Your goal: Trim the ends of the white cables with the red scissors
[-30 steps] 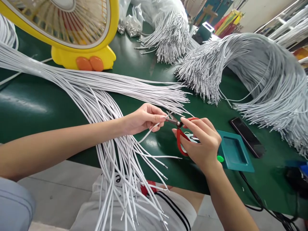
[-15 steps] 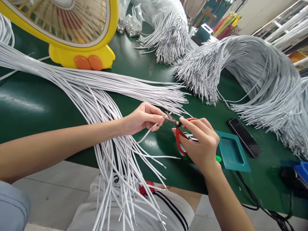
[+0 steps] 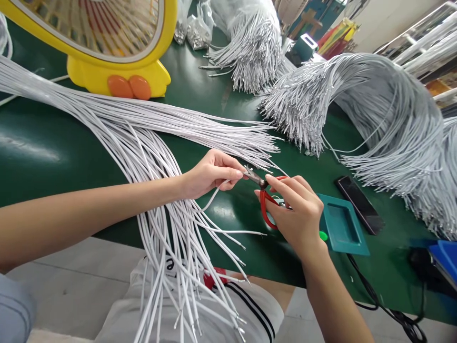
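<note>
My left hand (image 3: 219, 174) pinches a thin white cable (image 3: 210, 199) close to its end, with the rest of it curving down behind the fingers. In my right hand (image 3: 298, 207) is a pair of red-handled scissors (image 3: 263, 200), its blades pointing left and reaching the cable end at my left fingertips. Whether the blades are fully closed is too small to tell. Under my left wrist a loose bunch of white cables (image 3: 171, 209) hangs over the table edge onto my lap. Another bunch of white cables (image 3: 214, 133) lies flat just behind my hands.
A yellow fan (image 3: 117, 76) stands at the back left of the green table (image 3: 53, 162). Large grey-white cable bundles (image 3: 385, 95) arch across the right. Beside my right hand lie a teal tray (image 3: 342, 224) and a dark phone (image 3: 359, 205). Black cords (image 3: 378, 300) trail at lower right.
The scissor blades and the cable end have shifted slightly at my left fingertips. My hands keep nearly the same place, and the whole view has moved a little.
</note>
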`<state>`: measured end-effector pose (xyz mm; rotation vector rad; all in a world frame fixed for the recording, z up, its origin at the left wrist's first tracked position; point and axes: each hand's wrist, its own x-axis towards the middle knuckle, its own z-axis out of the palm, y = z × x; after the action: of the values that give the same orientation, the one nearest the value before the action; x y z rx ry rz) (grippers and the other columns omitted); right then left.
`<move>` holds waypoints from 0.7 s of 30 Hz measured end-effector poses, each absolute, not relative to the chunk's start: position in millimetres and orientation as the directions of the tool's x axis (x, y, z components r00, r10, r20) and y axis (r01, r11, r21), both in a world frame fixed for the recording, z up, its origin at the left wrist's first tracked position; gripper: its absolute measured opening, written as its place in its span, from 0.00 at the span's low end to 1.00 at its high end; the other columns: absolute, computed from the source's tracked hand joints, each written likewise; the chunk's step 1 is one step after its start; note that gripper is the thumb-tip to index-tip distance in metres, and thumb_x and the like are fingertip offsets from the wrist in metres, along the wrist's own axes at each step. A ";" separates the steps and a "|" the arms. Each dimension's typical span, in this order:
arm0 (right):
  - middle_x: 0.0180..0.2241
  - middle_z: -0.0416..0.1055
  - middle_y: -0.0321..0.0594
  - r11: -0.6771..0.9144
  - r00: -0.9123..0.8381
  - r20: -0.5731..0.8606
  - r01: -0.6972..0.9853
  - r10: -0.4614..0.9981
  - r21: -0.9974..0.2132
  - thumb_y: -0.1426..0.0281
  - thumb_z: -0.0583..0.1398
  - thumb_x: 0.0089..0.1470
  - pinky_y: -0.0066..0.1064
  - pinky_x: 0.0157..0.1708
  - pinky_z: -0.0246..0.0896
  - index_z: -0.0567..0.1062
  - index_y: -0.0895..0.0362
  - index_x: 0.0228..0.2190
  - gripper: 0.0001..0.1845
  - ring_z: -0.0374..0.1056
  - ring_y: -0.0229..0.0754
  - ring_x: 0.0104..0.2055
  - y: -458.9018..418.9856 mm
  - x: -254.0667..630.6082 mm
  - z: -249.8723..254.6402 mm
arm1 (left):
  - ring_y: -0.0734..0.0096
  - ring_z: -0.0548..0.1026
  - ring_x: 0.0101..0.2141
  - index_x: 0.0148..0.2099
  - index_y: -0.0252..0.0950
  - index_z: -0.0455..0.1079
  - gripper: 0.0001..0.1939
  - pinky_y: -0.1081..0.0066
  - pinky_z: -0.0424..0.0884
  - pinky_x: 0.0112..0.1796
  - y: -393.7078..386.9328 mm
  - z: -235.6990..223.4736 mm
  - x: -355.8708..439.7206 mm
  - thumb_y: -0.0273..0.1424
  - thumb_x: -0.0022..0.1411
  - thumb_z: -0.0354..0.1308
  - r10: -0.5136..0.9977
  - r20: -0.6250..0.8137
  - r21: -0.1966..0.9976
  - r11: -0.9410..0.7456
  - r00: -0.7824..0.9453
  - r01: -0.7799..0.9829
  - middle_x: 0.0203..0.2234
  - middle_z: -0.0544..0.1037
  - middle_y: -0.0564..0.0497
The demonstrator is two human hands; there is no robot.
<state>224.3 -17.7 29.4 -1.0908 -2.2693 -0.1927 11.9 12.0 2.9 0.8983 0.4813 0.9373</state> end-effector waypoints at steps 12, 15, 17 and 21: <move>0.27 0.74 0.39 0.632 -0.508 0.529 0.772 0.680 -0.071 0.73 0.65 0.47 0.28 0.25 0.58 0.76 0.58 0.38 0.13 0.62 0.37 0.26 -20.3 224.4 34.4 | 0.83 0.59 0.16 0.28 0.26 0.75 0.06 0.78 0.51 0.18 11.7 6.1 13.0 0.26 0.49 0.63 0.877 0.011 0.851 0.244 0.481 -0.464 0.14 0.66 0.54; 0.26 0.74 0.39 0.633 -0.523 0.526 0.773 0.671 -0.040 0.73 0.66 0.46 0.28 0.25 0.59 0.76 0.59 0.37 0.13 0.62 0.37 0.27 -21.0 224.5 35.1 | 0.84 0.59 0.16 0.28 0.26 0.75 0.06 0.78 0.51 0.18 12.0 5.0 12.7 0.26 0.50 0.63 0.876 0.030 0.857 0.226 0.482 -0.464 0.15 0.66 0.54; 0.26 0.74 0.38 0.633 -0.530 0.530 0.774 0.662 -0.017 0.73 0.66 0.46 0.28 0.26 0.59 0.76 0.59 0.37 0.13 0.63 0.37 0.27 -21.5 224.8 35.2 | 0.84 0.59 0.16 0.29 0.26 0.76 0.06 0.78 0.51 0.18 12.2 4.5 12.8 0.26 0.51 0.63 0.878 0.033 0.862 0.217 0.478 -0.458 0.15 0.66 0.54; 0.23 0.74 0.37 0.626 -0.562 0.544 0.775 0.623 0.083 0.75 0.66 0.45 0.28 0.24 0.58 0.76 0.59 0.36 0.13 0.62 0.36 0.24 -22.0 224.8 34.3 | 0.84 0.59 0.17 0.30 0.26 0.76 0.07 0.78 0.52 0.19 11.9 4.0 13.1 0.28 0.51 0.64 0.877 0.028 0.871 0.214 0.479 -0.442 0.16 0.67 0.54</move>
<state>224.8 -22.0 34.3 -1.1013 -2.3795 -0.4348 13.1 11.9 4.0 0.9659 0.5421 0.9797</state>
